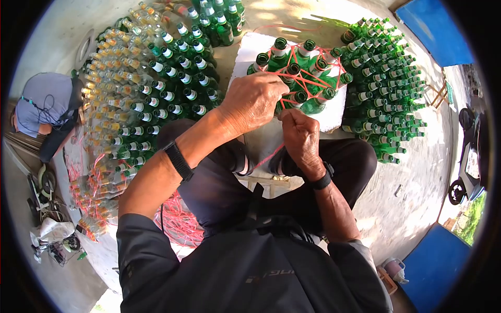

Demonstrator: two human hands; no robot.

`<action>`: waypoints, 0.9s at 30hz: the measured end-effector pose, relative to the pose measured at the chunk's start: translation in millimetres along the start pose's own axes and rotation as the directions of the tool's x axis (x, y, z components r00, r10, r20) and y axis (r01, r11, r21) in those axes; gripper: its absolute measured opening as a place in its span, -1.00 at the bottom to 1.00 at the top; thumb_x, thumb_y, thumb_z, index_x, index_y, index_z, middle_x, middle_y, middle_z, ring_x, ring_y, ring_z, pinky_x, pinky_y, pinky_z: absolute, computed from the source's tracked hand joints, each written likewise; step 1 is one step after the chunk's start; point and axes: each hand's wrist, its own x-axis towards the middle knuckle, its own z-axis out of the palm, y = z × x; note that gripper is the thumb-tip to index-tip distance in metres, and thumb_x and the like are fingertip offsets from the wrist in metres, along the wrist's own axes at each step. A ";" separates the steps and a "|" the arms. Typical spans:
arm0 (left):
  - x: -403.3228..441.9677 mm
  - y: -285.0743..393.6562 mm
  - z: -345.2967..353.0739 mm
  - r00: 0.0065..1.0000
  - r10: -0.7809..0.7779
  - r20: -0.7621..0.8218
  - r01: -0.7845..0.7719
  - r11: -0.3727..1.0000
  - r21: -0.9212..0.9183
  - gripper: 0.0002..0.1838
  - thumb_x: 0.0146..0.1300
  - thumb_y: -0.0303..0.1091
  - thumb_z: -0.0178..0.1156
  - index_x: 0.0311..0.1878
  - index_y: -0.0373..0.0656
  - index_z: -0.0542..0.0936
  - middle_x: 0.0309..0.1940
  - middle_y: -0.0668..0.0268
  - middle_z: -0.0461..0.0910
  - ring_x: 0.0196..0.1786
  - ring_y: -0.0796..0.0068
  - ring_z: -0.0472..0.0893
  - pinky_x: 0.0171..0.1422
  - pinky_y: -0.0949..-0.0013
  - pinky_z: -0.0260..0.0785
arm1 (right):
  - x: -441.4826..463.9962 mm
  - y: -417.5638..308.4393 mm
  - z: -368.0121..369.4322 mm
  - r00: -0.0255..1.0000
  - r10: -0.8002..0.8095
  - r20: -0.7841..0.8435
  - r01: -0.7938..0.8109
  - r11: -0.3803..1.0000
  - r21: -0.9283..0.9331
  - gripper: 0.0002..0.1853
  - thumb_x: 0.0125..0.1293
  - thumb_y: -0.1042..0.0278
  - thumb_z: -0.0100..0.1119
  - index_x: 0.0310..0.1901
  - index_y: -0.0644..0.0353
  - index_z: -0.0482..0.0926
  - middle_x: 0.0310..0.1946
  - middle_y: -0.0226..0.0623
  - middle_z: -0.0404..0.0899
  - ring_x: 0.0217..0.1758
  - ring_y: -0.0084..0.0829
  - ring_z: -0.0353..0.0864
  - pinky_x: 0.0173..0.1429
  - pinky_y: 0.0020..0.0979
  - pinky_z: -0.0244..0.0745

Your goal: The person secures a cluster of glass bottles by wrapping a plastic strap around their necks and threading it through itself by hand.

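Note:
In front of me several green glass bottles (315, 104) stand upright in a cluster on a white board (247, 56). Pink plastic string (308, 81) is woven around and between their necks. My left hand (254, 100) is closed at the near left side of the cluster, with its fingers pinched on the string. Just right of it and nearer to me, my right hand (301, 136) is also closed on the string, beside the nearest bottles. A loose length of string hangs below the hands towards my feet. The fingertips are partly hidden.
Many green bottles (177, 96) and clear bottles (112, 78) stand at the left. More green bottles (383, 88) are grouped at the right. A heap of pink string (180, 221) lies by my left leg. A person (44, 107) is at the far left.

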 end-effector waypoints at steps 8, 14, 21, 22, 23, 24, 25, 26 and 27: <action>-0.2 -20.8 10.6 0.987 0.159 0.036 -0.161 0.984 0.080 -0.92 0.19 -0.51 0.30 -0.24 -0.15 0.69 -0.26 0.34 0.69 -0.25 0.25 0.74 -0.24 0.24 0.62 | 9.1 -19.9 -20.8 0.859 0.469 0.204 -0.511 0.798 0.318 -0.70 0.49 0.29 0.16 -0.32 0.34 0.70 -0.63 -0.55 0.40 -0.60 -0.72 0.34 -0.49 -0.59 0.26; 2.3 -24.5 18.7 0.978 0.193 0.082 -0.202 0.972 0.119 -0.94 0.21 -0.49 0.28 -0.24 -0.15 0.66 -0.26 0.32 0.65 -0.27 0.24 0.73 -0.25 0.23 0.61 | 5.9 -4.3 -17.2 0.905 0.390 0.170 -0.420 0.883 0.210 -0.71 0.46 0.33 0.16 -0.34 0.34 0.73 -0.68 -0.46 0.45 -0.61 -0.66 0.40 -0.48 -0.47 0.32; 0.7 -29.7 16.7 0.974 0.183 0.131 -0.194 0.978 0.080 -0.85 0.26 -0.40 0.30 -0.12 -0.13 0.65 -0.24 0.30 0.64 -0.26 0.21 0.72 -0.25 0.22 0.61 | 5.3 -1.8 -13.1 0.903 0.391 0.178 -0.417 0.897 0.146 -0.68 0.43 0.28 0.16 -0.36 0.35 0.72 -0.69 -0.44 0.45 -0.61 -0.63 0.42 -0.47 -0.45 0.34; 1.8 -29.6 15.6 0.977 0.172 0.129 -0.182 0.980 0.075 -0.83 0.26 -0.38 0.31 -0.09 -0.12 0.65 -0.24 0.30 0.64 -0.26 0.21 0.72 -0.25 0.21 0.61 | 7.2 -3.2 -13.8 0.894 0.409 0.184 -0.438 0.884 0.162 -0.68 0.43 0.27 0.16 -0.36 0.36 0.72 -0.69 -0.44 0.45 -0.61 -0.64 0.42 -0.47 -0.45 0.34; 1.5 -29.3 15.1 0.979 0.159 0.128 -0.169 0.983 0.069 -0.81 0.26 -0.37 0.31 -0.07 -0.11 0.64 -0.24 0.30 0.63 -0.26 0.21 0.72 -0.26 0.21 0.61 | 7.9 -4.4 -14.5 0.883 0.429 0.191 -0.461 0.870 0.177 -0.68 0.42 0.27 0.17 -0.36 0.36 0.72 -0.69 -0.44 0.45 -0.61 -0.64 0.42 -0.46 -0.46 0.34; 0.7 -27.7 13.7 0.981 0.146 0.131 -0.155 0.986 0.060 -0.79 0.26 -0.35 0.32 -0.05 -0.10 0.64 -0.24 0.30 0.63 -0.26 0.20 0.72 -0.26 0.21 0.60 | 7.3 -4.9 -14.9 0.869 0.452 0.199 -0.487 0.852 0.193 -0.68 0.42 0.27 0.17 -0.36 0.37 0.72 -0.69 -0.45 0.45 -0.61 -0.64 0.42 -0.46 -0.46 0.35; 1.4 -25.3 12.1 0.980 0.143 0.138 -0.158 0.982 0.107 -0.73 0.24 -0.33 0.35 0.00 -0.07 0.63 -0.23 0.33 0.63 -0.27 0.23 0.73 -0.30 0.21 0.60 | 6.2 -0.8 -15.0 0.858 0.466 0.217 -0.510 0.824 0.246 -0.68 0.42 0.27 0.18 -0.34 0.37 0.73 -0.67 -0.46 0.44 -0.61 -0.65 0.41 -0.46 -0.48 0.34; 2.1 -25.6 11.2 0.978 0.166 0.129 -0.182 0.976 0.121 -0.72 0.24 -0.33 0.36 0.01 -0.06 0.62 -0.23 0.33 0.64 -0.27 0.25 0.73 -0.31 0.21 0.60 | 7.4 -1.6 -16.0 0.852 0.473 0.225 -0.521 0.806 0.281 -0.69 0.42 0.27 0.18 -0.34 0.37 0.72 -0.67 -0.47 0.44 -0.61 -0.65 0.40 -0.46 -0.49 0.34; 1.0 -26.3 12.5 0.975 0.186 0.121 -0.201 0.971 0.132 -0.71 0.23 -0.32 0.36 0.02 -0.06 0.62 -0.22 0.34 0.64 -0.28 0.26 0.73 -0.32 0.21 0.59 | 7.6 -2.3 -17.1 0.844 0.482 0.236 -0.535 0.785 0.311 -0.69 0.42 0.27 0.18 -0.33 0.37 0.72 -0.66 -0.47 0.43 -0.61 -0.65 0.40 -0.47 -0.49 0.33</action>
